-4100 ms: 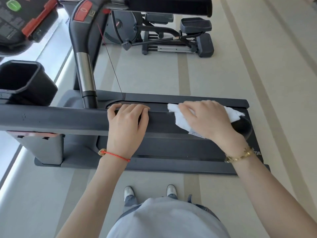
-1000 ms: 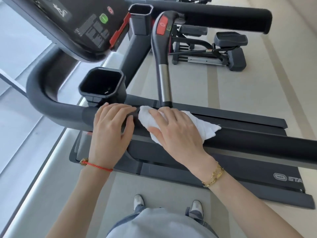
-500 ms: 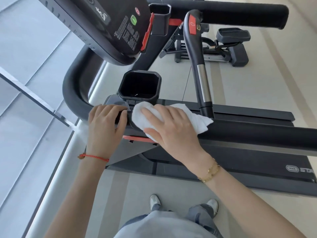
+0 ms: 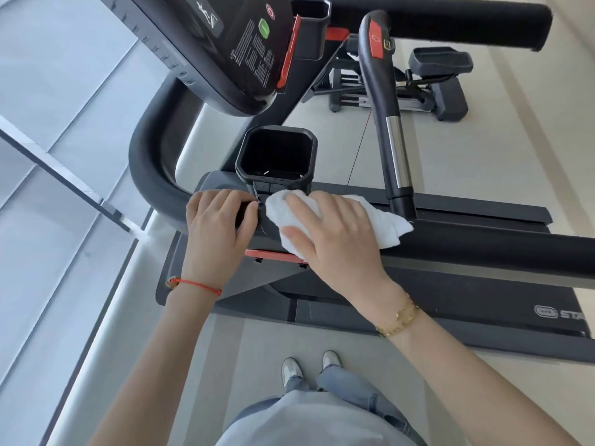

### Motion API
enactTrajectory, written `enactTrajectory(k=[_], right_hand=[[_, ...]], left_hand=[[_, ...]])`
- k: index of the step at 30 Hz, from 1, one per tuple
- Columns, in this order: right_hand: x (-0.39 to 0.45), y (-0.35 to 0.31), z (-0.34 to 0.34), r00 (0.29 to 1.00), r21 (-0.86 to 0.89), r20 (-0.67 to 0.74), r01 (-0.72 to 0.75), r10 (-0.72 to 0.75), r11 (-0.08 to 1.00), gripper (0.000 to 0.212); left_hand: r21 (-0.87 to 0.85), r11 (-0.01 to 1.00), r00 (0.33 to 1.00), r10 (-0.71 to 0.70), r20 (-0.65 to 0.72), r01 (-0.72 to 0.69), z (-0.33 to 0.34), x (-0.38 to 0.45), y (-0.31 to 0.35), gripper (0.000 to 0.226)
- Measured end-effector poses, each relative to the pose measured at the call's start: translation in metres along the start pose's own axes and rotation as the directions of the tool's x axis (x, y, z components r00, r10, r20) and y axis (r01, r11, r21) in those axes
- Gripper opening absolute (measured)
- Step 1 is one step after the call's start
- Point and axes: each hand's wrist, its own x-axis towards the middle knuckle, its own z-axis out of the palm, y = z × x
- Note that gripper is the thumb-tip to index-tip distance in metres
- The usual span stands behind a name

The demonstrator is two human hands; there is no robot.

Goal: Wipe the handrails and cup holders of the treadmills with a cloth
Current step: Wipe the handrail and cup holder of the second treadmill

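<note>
Deck logo point(image 4: 561, 313) reads "STA", rest cut off.

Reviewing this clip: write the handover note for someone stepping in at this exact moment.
Left hand: grips the near handrail at its bend, steadying.
Right hand: presses the white cloth flat on the rail, just below the near cup holder.
Done: cannot be judged from this frame.
Left: inside of that cup holder, the far cup holder, the far handrail, likely the curved front rail.
</note>
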Motion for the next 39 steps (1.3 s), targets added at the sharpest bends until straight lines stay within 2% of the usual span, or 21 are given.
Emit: enactTrajectory(k=[3,7,9,13,18,20,22,25,29,33,34,36,38,39], right_hand=[[-0.017,0.024,-0.007,0.998,-0.036,-0.014,0.062,-0.062,0.997,0.048],[-0.018,0.040,-0.014,0.993,0.006,-0.031,-0.112,0.112,0.994,0.050],[-0.005,0.020,-0.010,0.991,0.017,-0.034,-0.129,0.130,0.991,0.046],[0.007,-0.021,0.006,0.998,0.000,-0.026,-0.054,0.054,0.999,0.045],[-0.015,0.016,-0.001,0.990,0.008,-0.032,0.136,-0.136,0.991,0.046],[-0.026,0.038,-0.008,0.995,-0.011,-0.022,0.092,-0.092,0.996,0.047],[-0.028,0.044,-0.012,0.999,-0.022,-0.037,-0.032,0.031,0.999,0.048],[-0.011,0.013,-0.004,0.989,-0.001,-0.077,-0.124,0.124,0.992,0.052],[-0.002,-0.022,0.011,0.996,-0.027,-0.084,-0.043,0.041,0.999,0.046],[-0.022,0.013,0.003,0.990,-0.036,-0.078,0.115,-0.118,0.993,0.047],[-0.029,0.026,0.000,0.991,-0.031,-0.091,0.093,-0.095,0.995,0.047],[-0.037,0.051,-0.007,0.990,0.004,-0.132,-0.057,0.057,0.998,0.043],[-0.036,0.058,-0.010,0.959,0.002,-0.185,-0.220,0.216,0.976,0.039],[-0.033,0.053,-0.009,0.945,-0.009,-0.213,-0.256,0.248,0.967,0.038]], left_hand=[[-0.012,1.000,1.000,-0.009,0.002,0.009,0.000,0.000,0.001,0.031],[-0.035,0.999,1.000,-0.024,0.012,0.024,-0.001,-0.001,0.001,0.030],[-0.037,0.999,1.000,-0.027,0.009,0.028,0.000,-0.001,0.002,0.029],[-0.044,0.999,1.000,-0.021,0.007,0.022,0.003,-0.001,-0.001,0.028],[-0.040,0.999,1.000,-0.020,0.002,0.020,0.003,-0.001,-0.004,0.029],[-0.051,0.998,1.000,-0.021,-0.005,0.021,0.002,-0.001,-0.004,0.028],[-0.056,0.998,1.000,-0.022,-0.007,0.022,0.003,-0.001,-0.003,0.028],[-0.056,0.998,1.000,-0.023,-0.008,0.022,0.003,-0.001,-0.003,0.028],[-0.040,0.999,1.000,-0.016,-0.001,0.016,0.003,-0.002,-0.003,0.030],[-0.048,0.999,1.000,-0.018,-0.011,0.018,0.003,-0.001,-0.002,0.029],[-0.053,0.998,1.000,-0.020,-0.014,0.020,0.002,-0.001,-0.002,0.029],[-0.054,0.998,1.000,-0.026,-0.012,0.025,0.001,-0.001,-0.001,0.029],[-0.051,0.998,1.000,-0.031,-0.003,0.031,0.000,-0.002,0.001,0.029],[-0.053,0.998,0.999,-0.037,0.003,0.037,0.000,-0.002,0.003,0.029]])
